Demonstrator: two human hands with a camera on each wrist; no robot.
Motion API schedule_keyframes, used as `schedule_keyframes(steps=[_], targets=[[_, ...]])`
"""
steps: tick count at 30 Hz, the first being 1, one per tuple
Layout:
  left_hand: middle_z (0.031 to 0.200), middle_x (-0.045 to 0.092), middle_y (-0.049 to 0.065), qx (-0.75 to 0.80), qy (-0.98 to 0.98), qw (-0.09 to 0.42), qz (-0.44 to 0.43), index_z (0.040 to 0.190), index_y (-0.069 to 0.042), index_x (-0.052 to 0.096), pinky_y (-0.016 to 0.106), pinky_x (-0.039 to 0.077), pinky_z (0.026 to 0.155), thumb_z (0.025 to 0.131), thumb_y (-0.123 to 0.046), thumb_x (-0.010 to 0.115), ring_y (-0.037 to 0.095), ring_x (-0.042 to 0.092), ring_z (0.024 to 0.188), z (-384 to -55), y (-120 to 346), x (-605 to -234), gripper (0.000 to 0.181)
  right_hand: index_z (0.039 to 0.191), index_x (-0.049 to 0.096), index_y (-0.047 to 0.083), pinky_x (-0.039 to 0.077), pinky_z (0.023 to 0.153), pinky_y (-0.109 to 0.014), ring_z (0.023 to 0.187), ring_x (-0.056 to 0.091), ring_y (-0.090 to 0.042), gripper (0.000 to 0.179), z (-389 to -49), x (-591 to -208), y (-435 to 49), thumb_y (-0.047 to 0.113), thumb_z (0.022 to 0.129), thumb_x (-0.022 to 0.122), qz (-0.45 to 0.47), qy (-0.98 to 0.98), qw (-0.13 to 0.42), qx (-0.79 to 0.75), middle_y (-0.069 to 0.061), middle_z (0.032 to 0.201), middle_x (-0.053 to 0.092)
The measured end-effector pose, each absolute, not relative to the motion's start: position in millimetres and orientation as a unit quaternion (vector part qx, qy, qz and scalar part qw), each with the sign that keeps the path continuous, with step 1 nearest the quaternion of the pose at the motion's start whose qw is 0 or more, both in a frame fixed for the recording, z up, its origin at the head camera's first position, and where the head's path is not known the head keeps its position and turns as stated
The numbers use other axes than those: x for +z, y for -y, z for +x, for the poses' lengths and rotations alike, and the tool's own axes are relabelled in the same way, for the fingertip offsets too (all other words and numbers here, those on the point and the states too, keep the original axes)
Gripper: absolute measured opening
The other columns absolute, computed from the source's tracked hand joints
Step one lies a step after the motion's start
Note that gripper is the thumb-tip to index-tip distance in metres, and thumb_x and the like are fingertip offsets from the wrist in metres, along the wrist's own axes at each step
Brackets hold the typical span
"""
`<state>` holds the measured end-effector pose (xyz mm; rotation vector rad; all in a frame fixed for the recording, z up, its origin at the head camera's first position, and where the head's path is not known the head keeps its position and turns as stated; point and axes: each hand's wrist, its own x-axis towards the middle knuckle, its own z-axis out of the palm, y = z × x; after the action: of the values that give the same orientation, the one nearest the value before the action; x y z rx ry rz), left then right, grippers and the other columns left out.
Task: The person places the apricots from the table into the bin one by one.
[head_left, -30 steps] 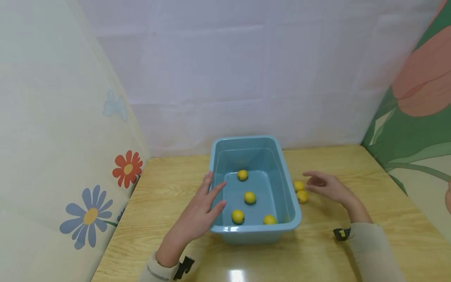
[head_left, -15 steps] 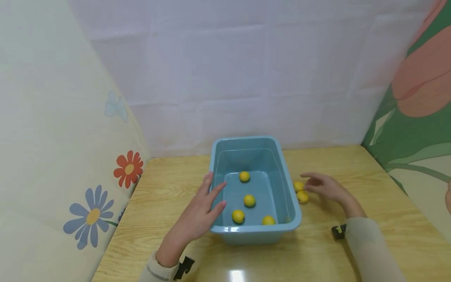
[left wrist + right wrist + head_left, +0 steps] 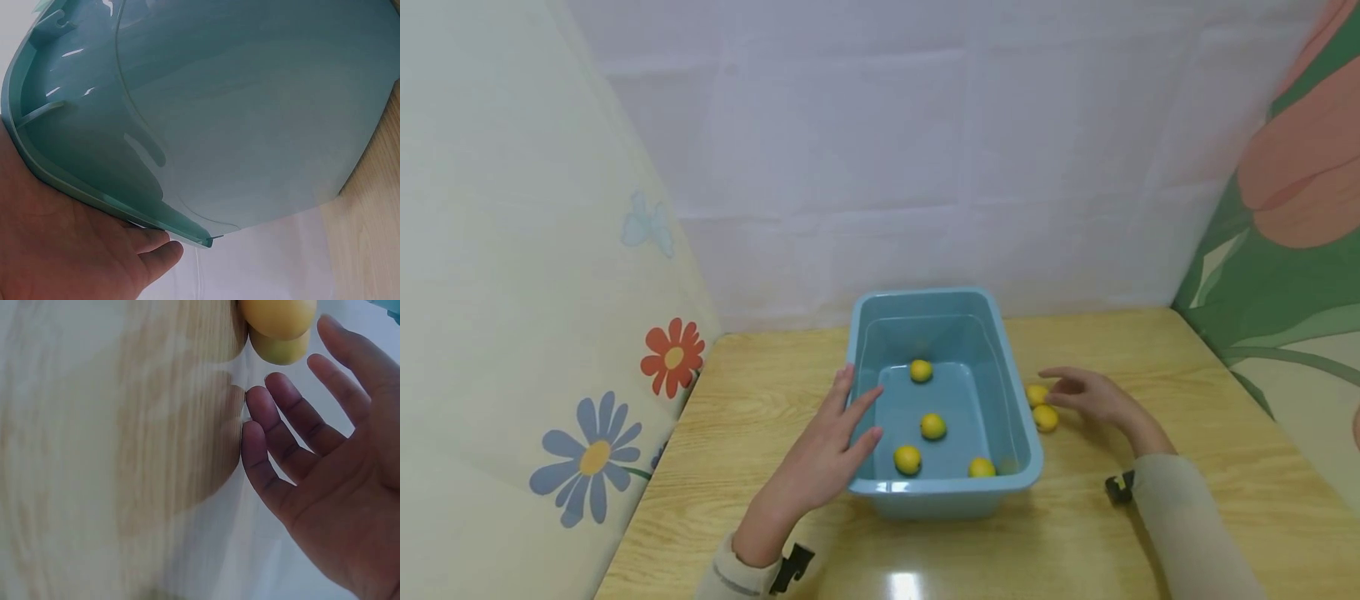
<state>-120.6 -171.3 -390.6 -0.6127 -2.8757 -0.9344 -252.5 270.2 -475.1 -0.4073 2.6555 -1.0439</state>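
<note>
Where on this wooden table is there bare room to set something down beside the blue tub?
Bare wood lies left of the blue plastic tub, toward the flowered wall, and along the near edge. The far right corner is bare too. It is crowded right of the tub: two yellow balls sit by the right hand. The left hand rests on the tub's left rim.

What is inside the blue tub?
Four small yellow fruits lie on the floor of the blue tub. The near wall hides a strip of floor right behind it, so anything there cannot be seen.
</note>
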Motion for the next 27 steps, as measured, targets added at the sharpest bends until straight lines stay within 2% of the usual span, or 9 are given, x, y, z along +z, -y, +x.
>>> schedule_keyframes(steps=[6, 11, 16, 23, 27], targets=[[0.171, 0.001, 0.008, -0.299, 0.932, 0.034, -0.202, 0.156, -0.018, 0.041, 0.062, 0.027, 0.117, 0.106, -0.045, 0.048, 0.028, 0.005, 0.157, -119.5, 170.4, -390.0, 0.057, 0.146, 0.054, 0.012, 0.049, 0.097, -0.060, 0.116, 0.060, -0.038, 0.059, -255.8, -477.8, -269.2, 0.044, 0.097, 0.066, -0.138, -0.916, 0.141, -0.349, -0.020, 0.127, 0.065], [0.171, 0.002, 0.008, -0.296, 0.933, 0.032, -0.200, 0.156, -0.018, 0.042, 0.061, 0.028, 0.117, 0.106, -0.050, 0.044, 0.028, 0.006, 0.157, -119.8, 169.8, -388.5, 0.059, 0.148, 0.053, 0.015, 0.046, 0.098, -0.063, 0.122, 0.057, -0.042, 0.063, -257.6, -478.5, -268.3, 0.049, 0.096, 0.065, -0.129, -0.917, 0.161, -0.341, -0.023, 0.134, 0.061], [0.171, 0.001, 0.006, -0.297, 0.934, 0.030, -0.197, 0.156, -0.019, 0.041, 0.060, 0.029, 0.116, 0.106, -0.052, 0.043, 0.026, 0.006, 0.157, -120.6, 170.2, -388.3, 0.061, 0.147, 0.053, 0.014, 0.046, 0.098, -0.064, 0.122, 0.057, -0.045, 0.063, -259.4, -477.1, -268.1, 0.049, 0.096, 0.065, -0.137, -0.918, 0.163, -0.334, -0.026, 0.134, 0.060], [0.171, 0.002, 0.009, -0.299, 0.932, 0.039, -0.200, 0.156, -0.018, 0.042, 0.062, 0.029, 0.115, 0.106, -0.046, 0.047, 0.030, 0.007, 0.156, -119.8, 170.0, -389.6, 0.057, 0.145, 0.055, 0.015, 0.045, 0.099, -0.065, 0.125, 0.055, -0.046, 0.060, -260.9, -476.0, -266.3, 0.048, 0.096, 0.065, -0.128, -0.920, 0.172, -0.327, -0.026, 0.137, 0.059], [0.171, 0.002, 0.008, -0.300, 0.932, 0.036, -0.198, 0.156, -0.020, 0.041, 0.062, 0.028, 0.116, 0.106, -0.051, 0.044, 0.028, 0.005, 0.157, -119.1, 169.6, -389.1, 0.059, 0.142, 0.059, 0.013, 0.046, 0.098, -0.064, 0.124, 0.055, -0.046, 0.057, -260.6, -475.3, -265.1, 0.047, 0.097, 0.065, -0.123, -0.921, 0.175, -0.324, -0.026, 0.137, 0.059]])
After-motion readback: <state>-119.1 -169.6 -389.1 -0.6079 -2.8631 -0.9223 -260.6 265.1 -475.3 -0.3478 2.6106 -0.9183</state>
